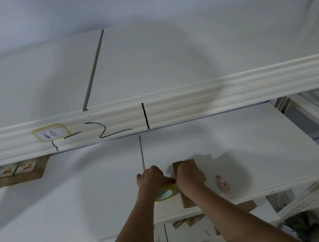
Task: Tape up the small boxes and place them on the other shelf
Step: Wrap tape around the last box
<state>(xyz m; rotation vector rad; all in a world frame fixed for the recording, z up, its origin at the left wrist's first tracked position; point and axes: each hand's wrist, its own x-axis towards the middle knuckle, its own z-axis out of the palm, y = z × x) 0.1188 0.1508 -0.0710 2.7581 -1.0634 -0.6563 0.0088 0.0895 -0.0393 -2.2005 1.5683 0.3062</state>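
White shelving fills our view, and we work at its middle shelf (84, 207), close to the front edge and a little right of centre. Nearest us, our left hand (152, 178) curls round the tape roll (164, 194), a yellowish ring with a patterned core, and our right hand (188, 174) pinches at the tape end where it meets the small box (185, 200). This brown cardboard box lies flat on the shelf under our right hand, its long side running front to back. We judge it light and fairly stiff, apt to slide on the smooth white board, so we should press it down on top while taping and lift it by its long sides. Just beside it, toward the right edge, lies a pink cutter (224, 185). Farther off, at the back left corner, sits a row of labelled boxes (9, 173). Above runs the upper shelf rail (214, 99), marked in black.
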